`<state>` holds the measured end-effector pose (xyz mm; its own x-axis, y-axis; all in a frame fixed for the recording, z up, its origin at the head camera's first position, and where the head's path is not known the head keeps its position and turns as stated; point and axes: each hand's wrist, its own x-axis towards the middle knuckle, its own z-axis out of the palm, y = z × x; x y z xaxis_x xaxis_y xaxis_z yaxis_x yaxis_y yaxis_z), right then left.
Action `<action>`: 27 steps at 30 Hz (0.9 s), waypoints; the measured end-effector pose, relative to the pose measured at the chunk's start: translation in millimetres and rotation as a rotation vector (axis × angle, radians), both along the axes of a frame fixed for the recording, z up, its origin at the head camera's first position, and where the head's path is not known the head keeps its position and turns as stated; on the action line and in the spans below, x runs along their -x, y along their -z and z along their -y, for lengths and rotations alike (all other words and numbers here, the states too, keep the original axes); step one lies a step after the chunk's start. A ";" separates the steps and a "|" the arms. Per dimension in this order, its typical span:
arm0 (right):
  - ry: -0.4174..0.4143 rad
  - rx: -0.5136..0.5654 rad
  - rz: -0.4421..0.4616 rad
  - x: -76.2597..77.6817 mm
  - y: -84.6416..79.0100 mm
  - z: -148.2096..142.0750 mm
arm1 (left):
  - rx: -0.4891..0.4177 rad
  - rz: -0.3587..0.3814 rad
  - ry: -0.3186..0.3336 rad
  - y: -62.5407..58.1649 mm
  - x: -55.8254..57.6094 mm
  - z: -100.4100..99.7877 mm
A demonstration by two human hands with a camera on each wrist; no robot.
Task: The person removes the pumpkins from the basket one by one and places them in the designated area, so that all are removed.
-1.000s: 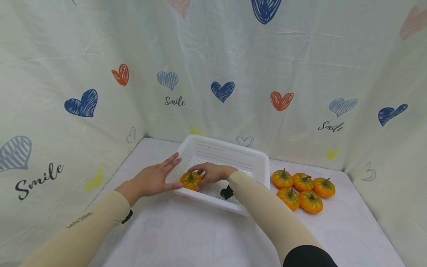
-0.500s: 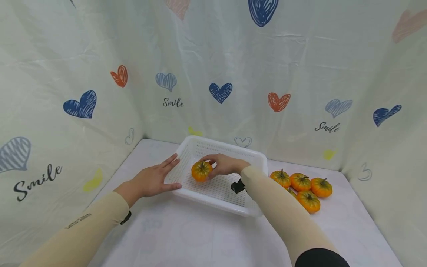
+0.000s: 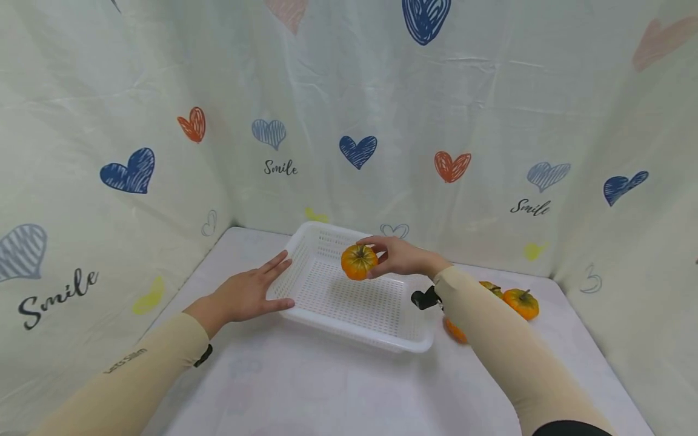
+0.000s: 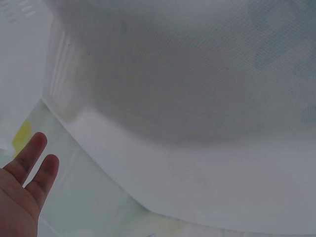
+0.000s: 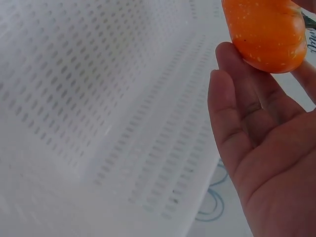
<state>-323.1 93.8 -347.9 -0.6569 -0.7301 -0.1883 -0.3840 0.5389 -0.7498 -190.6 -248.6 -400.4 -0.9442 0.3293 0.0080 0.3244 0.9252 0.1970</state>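
Observation:
A small orange pumpkin point(image 3: 358, 262) with a greenish stem is pinched between the thumb and fingers of my right hand point(image 3: 402, 257). It is held over the white perforated basket point(image 3: 349, 324). In the right wrist view the pumpkin point(image 5: 266, 37) shows its smooth orange underside above the fingers, with the basket's slotted wall point(image 5: 158, 133) beside it. My left hand point(image 3: 248, 295) rests at the basket's left end, fingers spread and thumb along the near rim. The left wrist view shows fingers of that hand point(image 4: 22, 192) at the lower left.
Several more orange pumpkins lie on the white table right of the basket, one of them point(image 3: 520, 304) in plain sight and others partly hidden behind the right forearm point(image 3: 496, 339). A curtain point(image 3: 316, 79) printed with hearts surrounds the table point(image 3: 327, 387) at the back and sides.
My right hand has lifted the pumpkin from the basket's near left corner and carried it up and to the right. My left hand has stayed at the basket's left end.

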 end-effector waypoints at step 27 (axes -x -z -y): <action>0.122 0.086 -0.083 -51.8 -12.0 -137.7 | -0.004 -0.020 0.012 3.0 -0.4 1.9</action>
<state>-271.3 231.5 -335.9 -0.7524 -0.6550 -0.0695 -0.3823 0.5201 -0.7637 -190.2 -250.5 -403.4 -0.9397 0.3408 0.0284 0.3396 0.9202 0.1945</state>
